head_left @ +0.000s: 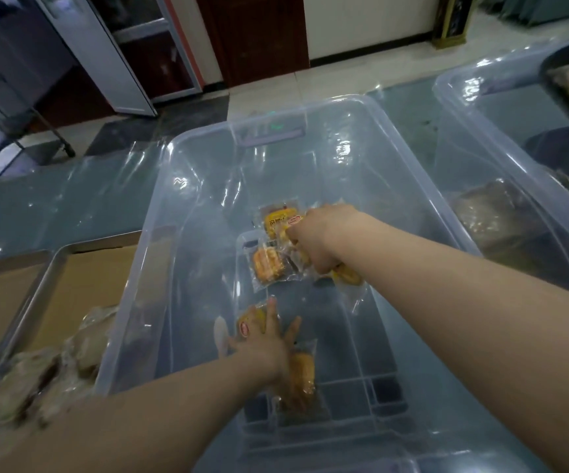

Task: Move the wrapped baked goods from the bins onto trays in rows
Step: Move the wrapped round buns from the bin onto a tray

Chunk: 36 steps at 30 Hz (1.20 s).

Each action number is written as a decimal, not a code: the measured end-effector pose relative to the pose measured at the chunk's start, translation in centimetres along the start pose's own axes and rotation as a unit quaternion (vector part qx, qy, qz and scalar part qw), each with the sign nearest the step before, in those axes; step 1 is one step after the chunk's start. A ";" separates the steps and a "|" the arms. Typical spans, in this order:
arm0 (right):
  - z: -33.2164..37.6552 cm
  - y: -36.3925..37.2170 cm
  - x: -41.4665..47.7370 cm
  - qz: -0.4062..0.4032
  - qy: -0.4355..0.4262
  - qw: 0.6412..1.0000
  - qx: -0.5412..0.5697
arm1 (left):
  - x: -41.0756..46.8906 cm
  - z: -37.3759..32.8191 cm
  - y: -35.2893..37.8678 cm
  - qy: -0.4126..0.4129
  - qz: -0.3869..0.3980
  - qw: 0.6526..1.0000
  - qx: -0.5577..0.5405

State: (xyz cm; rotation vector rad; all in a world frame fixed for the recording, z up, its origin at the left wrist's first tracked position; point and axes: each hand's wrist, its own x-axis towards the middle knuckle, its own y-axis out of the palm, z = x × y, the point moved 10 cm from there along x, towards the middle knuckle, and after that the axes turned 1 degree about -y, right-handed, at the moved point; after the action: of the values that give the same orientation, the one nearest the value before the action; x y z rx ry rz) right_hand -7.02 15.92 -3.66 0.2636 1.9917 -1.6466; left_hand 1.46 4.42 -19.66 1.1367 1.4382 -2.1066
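Reaching down into the clear bin (160, 213), both bare forearms are seen from above. Nearest, the left hand (264, 341) is laid flat at the bin's floor, its fingers (271, 312) straight and spread wide, with nothing gripped; the fingertips are rested on a red-labelled packet (250, 324), and a golden packet (301, 377) is partly covered by the wrist. To the left, outside the bin wall, a metal tray (34, 288) is seen; wrapped baked goods (27, 384) are piled at its near end, blurred, and a brown surface is shown in its farther part.

Farther in, the right hand (313, 237) is curled into a fist; its fingers are closed on a bunch of packets (346, 276), whose clear wrappers are hung below the fist; how many are held cannot be told. Just left of the fist a ridged orange packet (269, 264) is lain on the bin floor, touching the bunch; beyond it a yellow printed packet (278, 220) is found just beside the knuckles.

To the right a second clear bin (453, 93) is stood on the same glossy counter (37, 203); dim wrapped goods (494, 216) are seen through its wall. Beyond the counter a tiled floor (344, 73) and a dark wooden door (252, 35) are seen.
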 end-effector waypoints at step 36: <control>0.3 -8.4 -2.7 -0.281 0.032 0.951 0.122 | -15.0 12.6 -20.2 -0.059 -0.499 0.805 -0.315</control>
State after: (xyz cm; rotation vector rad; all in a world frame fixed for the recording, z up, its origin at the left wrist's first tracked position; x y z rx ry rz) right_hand -8.58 14.13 4.82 -0.1895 2.0240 -2.2664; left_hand -8.01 -0.49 6.37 -0.0934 2.7466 -1.8106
